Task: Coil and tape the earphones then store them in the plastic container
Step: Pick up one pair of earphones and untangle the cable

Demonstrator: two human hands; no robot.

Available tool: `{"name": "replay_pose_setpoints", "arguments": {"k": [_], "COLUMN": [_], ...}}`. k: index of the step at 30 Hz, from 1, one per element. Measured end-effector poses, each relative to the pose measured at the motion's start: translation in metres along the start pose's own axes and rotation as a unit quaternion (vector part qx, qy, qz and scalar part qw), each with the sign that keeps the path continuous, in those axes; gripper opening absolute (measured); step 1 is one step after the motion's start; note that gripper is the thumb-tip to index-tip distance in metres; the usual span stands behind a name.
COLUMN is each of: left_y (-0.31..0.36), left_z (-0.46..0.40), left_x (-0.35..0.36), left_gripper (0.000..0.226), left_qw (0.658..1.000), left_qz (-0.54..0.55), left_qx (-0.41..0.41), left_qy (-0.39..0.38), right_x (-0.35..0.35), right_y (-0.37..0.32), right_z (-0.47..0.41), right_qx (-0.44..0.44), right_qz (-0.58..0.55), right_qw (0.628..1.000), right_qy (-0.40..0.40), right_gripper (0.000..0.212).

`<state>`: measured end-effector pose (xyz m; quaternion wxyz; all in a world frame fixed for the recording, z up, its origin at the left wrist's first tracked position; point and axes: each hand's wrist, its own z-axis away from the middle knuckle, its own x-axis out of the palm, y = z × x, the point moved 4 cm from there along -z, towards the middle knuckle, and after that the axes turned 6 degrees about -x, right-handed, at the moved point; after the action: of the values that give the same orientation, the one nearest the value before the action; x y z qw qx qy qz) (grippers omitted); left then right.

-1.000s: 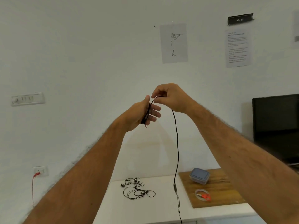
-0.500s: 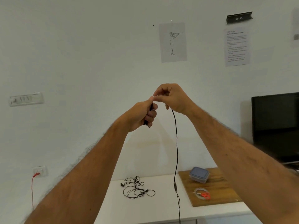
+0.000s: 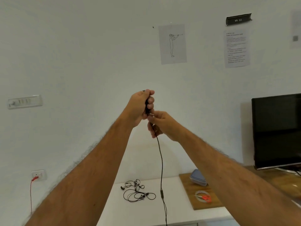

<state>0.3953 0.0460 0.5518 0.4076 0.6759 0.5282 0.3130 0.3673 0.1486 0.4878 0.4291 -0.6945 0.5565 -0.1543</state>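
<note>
Hands [image 3: 150,115] lower — white counter [image 3: 143,212] beneath

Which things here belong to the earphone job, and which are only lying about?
For the job: earphone cable held in both hands, spare earphones, plastic container, tape roll, scissors.
Lying about: monitor, wall papers, red cable.

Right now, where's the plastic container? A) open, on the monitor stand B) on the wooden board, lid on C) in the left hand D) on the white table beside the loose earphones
B: the plastic container sits lidded on the wooden board.
</note>
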Motion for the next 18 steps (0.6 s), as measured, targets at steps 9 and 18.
{"name": "replay_pose_setpoints", "arguments": {"k": [9, 18], "left_y": [0.004, -0.018], "left_z": [-0.002, 0.006], "left_x": [-0.023, -0.023], "left_gripper": [0.028, 0.038], "left_qw": [0.968, 0.958], "left_qz": [-0.183, -0.284], "left_qx": [0.092, -0.014], "left_qy": [0.146, 0.027], "right_x": [0.010, -0.022], "right_y": [-0.024, -0.063], "right_z": [0.009, -0.008], "right_qx": [0.004, -0.107], "right_qz": [0.178, 0.333], "right_qw": [0.982, 0.937], "right_qy": [-0.057, 0.024], "right_gripper": [0.020, 0.008]}}
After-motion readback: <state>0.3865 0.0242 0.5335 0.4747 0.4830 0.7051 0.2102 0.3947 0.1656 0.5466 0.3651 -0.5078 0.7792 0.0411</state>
